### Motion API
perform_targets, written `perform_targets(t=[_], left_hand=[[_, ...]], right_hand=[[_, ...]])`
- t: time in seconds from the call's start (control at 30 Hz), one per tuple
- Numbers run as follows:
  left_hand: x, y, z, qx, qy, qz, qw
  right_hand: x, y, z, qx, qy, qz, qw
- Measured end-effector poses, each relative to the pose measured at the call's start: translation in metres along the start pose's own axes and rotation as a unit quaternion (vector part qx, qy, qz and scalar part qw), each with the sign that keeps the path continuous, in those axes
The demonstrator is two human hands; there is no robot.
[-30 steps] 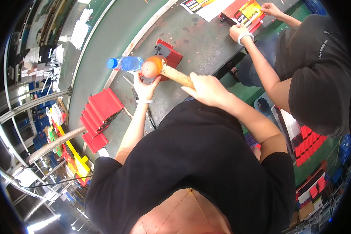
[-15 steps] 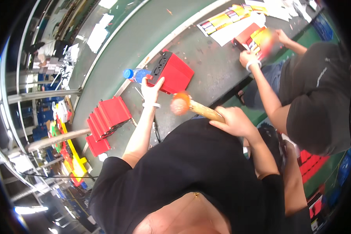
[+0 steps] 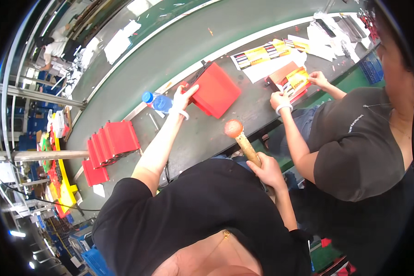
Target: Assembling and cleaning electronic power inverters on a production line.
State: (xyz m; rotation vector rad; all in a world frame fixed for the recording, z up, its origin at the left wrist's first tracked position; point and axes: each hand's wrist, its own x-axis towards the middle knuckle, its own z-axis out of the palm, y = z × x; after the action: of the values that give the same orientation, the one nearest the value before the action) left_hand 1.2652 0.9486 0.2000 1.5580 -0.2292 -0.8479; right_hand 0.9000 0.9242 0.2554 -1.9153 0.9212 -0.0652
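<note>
My left hand (image 3: 182, 98) is closed on the left edge of a red box-shaped metal housing (image 3: 217, 91), which stands tilted on the dark bench top. Its smooth red face is turned toward me, and its black end is mostly hidden. In my right hand (image 3: 266, 171) is a mallet (image 3: 247, 148) with a wooden handle and an orange-red round head. The mallet's head is raised near my body, apart from the housing. Just left of my left hand, a clear plastic bottle (image 3: 161, 102) with a blue cap lies on the bench.
Several red housings (image 3: 115, 140) stand in a row at the left. On my right, a co-worker holds a yellow label sheet (image 3: 295, 83) over another red housing (image 3: 280, 74). Label sheets (image 3: 257, 56) and white papers lie beyond. A green conveyor belt (image 3: 170, 34) runs behind the bench.
The red housing has been turned and tipped, so its smooth face shows instead of the ribbed one and black end. The mallet has swung to the right, its head now farther from my left hand.
</note>
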Motion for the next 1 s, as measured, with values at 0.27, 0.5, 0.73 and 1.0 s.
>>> perform_targets(t=[0.27, 0.5, 0.73, 1.0], left_hand=[[0.01, -0.007, 0.015, 0.056, 0.04, 0.01, 0.998], [0.019, -0.025, 0.012, 0.076, 0.015, 0.057, 0.995], [0.017, -0.003, 0.002, 0.016, -0.037, -0.017, 0.999], [0.052, -0.017, -0.019, 0.108, -0.077, -0.05, 0.99]], right_hand=[[0.024, 0.031, -0.02, -0.132, -0.15, -0.015, 0.98], [0.007, 0.078, 0.014, -0.177, -0.186, 0.031, 0.966], [0.018, 0.102, 0.04, -0.117, -0.202, -0.017, 0.972], [0.006, 0.104, 0.061, -0.098, -0.125, 0.022, 0.987]])
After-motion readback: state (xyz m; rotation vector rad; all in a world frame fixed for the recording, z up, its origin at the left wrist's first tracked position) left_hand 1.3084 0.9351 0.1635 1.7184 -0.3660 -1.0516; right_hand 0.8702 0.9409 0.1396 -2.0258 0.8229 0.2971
